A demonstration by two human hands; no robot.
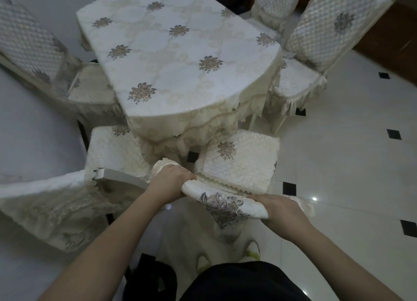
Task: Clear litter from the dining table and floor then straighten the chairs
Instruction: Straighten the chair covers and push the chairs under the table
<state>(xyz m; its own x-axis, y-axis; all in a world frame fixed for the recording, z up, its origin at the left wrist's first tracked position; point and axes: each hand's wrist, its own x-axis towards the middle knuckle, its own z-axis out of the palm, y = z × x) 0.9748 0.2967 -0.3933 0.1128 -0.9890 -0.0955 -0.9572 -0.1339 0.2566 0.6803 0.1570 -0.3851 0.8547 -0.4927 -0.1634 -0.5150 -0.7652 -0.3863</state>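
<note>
Both hands (225, 194) on chair back (225, 204) — table edge (180, 115) near.

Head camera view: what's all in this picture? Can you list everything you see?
dining table: one, under a cream cloth with grey-gold flower motifs, centre top.
chairs: five at least partly in view, all in cream quilted covers; near right chair, near left chair, far left chair, two on the right and top.
chair back top: one, cream cover with a grey flower, belongs to the near right chair, gripped by both hands.
floor: pale glossy tiles with small black squares.
dark object: one, black, on the floor at bottom; cannot tell what.
left hand: grips the left end of the chair back.
right hand: grips the right end.
</note>
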